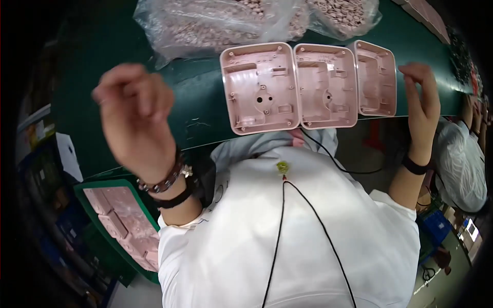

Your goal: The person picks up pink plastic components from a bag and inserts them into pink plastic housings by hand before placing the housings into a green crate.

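Three pale pink plastic housings stand side by side along the near edge of the green table: a left housing (239, 100), a middle housing (313, 82) and a narrower-looking right housing (367, 82). Their hollow insides show, with small posts, ribs and holes. My right hand (423, 97) is just right of the right housing, thumb and forefinger apart, with nothing visible between them. My left hand (136, 113) is raised over the table, left of the left housing and apart from it. Its fingers look bent but are smeared by motion.
A large clear bag (215, 28) of small pink parts lies behind the housings, with a smaller bag (346, 15) beside it. Left of me, a green crate (84, 192) holds pink pieces. Another person's arm (466, 113) shows at far right, near a whitish plastic bag (459, 169).
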`<action>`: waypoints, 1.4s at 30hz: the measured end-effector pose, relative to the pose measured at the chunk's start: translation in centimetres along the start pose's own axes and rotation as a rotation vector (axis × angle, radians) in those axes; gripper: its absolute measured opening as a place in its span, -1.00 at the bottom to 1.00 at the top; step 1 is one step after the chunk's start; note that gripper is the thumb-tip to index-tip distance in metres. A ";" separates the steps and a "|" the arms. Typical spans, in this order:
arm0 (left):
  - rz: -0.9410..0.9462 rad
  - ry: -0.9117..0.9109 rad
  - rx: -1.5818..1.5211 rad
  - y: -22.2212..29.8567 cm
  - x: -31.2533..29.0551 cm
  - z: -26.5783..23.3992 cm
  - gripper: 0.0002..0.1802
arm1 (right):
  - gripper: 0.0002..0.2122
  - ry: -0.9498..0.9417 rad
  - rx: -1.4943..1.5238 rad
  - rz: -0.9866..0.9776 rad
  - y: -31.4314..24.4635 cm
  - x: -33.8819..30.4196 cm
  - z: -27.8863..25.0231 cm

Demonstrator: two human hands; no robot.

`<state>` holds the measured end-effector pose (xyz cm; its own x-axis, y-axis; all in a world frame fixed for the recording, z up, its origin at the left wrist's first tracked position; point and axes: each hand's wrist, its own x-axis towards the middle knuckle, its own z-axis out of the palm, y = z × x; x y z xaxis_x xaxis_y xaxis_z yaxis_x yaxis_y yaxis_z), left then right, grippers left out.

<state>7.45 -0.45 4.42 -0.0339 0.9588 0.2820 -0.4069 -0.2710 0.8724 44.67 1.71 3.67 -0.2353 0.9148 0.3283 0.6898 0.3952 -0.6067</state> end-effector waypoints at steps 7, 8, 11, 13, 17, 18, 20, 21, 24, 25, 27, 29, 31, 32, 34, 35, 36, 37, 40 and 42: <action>-0.562 -0.060 0.746 -6.3 -4.0 -1.2 -0.51 | -0.65 0.208 -0.395 0.306 5.0 -7.5 3.3; -0.581 -0.061 0.681 -6.5 -4.4 -1.3 -0.48 | -0.66 0.230 -0.207 0.308 4.8 -7.6 4.5; -0.565 -0.169 0.765 -6.8 -3.3 -1.2 -0.43 | -0.72 0.214 0.038 0.370 4.7 -5.8 5.8; -0.527 -0.261 0.820 -7.4 -2.2 -0.5 -0.42 | -0.73 0.261 0.010 0.380 5.0 -4.6 5.5; -0.582 -0.366 0.748 -8.3 -0.3 1.9 -0.35 | -0.75 0.444 -0.023 0.391 6.1 -3.7 3.8; -0.623 -0.353 0.675 -9.2 0.0 2.9 -0.32 | -0.74 0.458 -0.018 0.410 7.2 -3.8 3.4; -0.692 -0.329 0.522 -10.9 0.7 5.3 -0.24 | -0.73 0.493 -0.015 0.438 9.5 -3.6 1.8; -0.667 -0.335 0.521 -12.1 1.3 6.6 -0.24 | -0.73 0.510 -0.020 0.420 11.1 -3.1 1.0; -0.679 -0.388 0.403 -15.2 3.4 11.5 -0.15 | -0.70 0.574 -0.125 0.455 16.6 -1.6 -2.2; -0.632 -0.447 0.497 -16.0 4.1 13.9 -0.14 | -0.70 0.586 -0.131 0.440 18.9 -1.4 -3.4; -0.518 -0.511 0.590 -18.2 5.8 17.5 -0.13 | -0.66 0.597 -0.221 0.437 23.9 -0.9 -6.1; -0.441 -0.506 0.594 -21.7 8.1 19.6 -0.14 | -0.62 0.576 -0.181 0.476 27.0 0.3 -8.4; -0.436 -0.415 0.547 -24.3 10.1 21.1 -0.29 | -0.55 0.501 -0.101 0.583 28.7 0.9 -9.8; -0.431 -0.400 0.556 -25.2 10.7 21.7 -0.29 | -0.55 0.495 -0.089 0.571 29.2 0.7 -10.3; -0.380 -0.271 0.507 -26.8 12.3 23.1 -0.41 | -0.45 0.424 0.072 0.592 29.3 1.0 -11.9; -0.356 -0.208 0.480 -27.4 12.9 23.6 -0.47 | -0.40 0.386 0.150 0.604 29.4 1.3 -12.4; -0.352 -0.207 0.487 -28.0 13.1 24.1 -0.47 | -0.40 0.388 0.157 0.600 29.5 1.3 -12.7; -0.337 -0.184 0.496 -28.6 13.1 24.4 -0.51 | -0.35 0.305 0.095 0.591 29.6 1.3 -13.0; -0.317 -0.175 0.496 -29.8 13.5 26.0 -0.59 | -0.22 0.171 -0.118 0.565 31.5 1.1 -14.1; -0.260 -0.204 0.531 -30.3 13.0 26.2 -0.61 | -0.20 0.232 -0.347 0.552 33.9 0.6 -13.8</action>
<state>43.22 18.02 -7.91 0.2019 0.9776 0.0591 0.1326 -0.0871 0.9873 77.36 14.47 -6.70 0.3388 0.9175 0.2082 0.8547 -0.2077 -0.4758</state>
